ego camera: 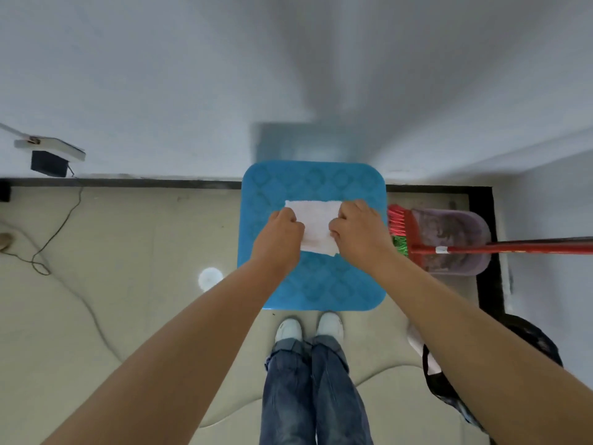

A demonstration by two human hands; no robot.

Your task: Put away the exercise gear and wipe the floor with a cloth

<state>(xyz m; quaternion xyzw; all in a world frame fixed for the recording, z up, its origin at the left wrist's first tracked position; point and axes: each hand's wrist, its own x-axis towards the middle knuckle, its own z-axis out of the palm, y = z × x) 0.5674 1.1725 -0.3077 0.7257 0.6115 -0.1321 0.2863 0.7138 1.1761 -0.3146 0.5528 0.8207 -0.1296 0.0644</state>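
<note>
Cloth: I see a white cloth (317, 228) held flat between my two hands, just above the top of a blue stool (313, 284).
Left hand: my left hand (282, 234) is closed on the left edge of the cloth, fingers curled over it.
Right hand: my right hand (356, 231) is closed on the right edge, pinching it the same way.
Why held so: I think both hands pull the cloth out wide so it can be folded or made neat before I wipe.
Stool: it sits under my hands, a good spot to rest the cloth while I fix it.
Floor: the pale floor (144, 252) is below and to the left of my hands. I judge it is not wiped yet.
Broom: a red broom (417, 242) lies over a purple dustpan (455, 242), just right of my right hand.
Bag: a dark bag (529, 342) is under my right arm, near my feet.
Exercise gear: I can't see any from here.
Cable: a thin cable (57, 232) runs on the floor well left of my left hand.
</note>
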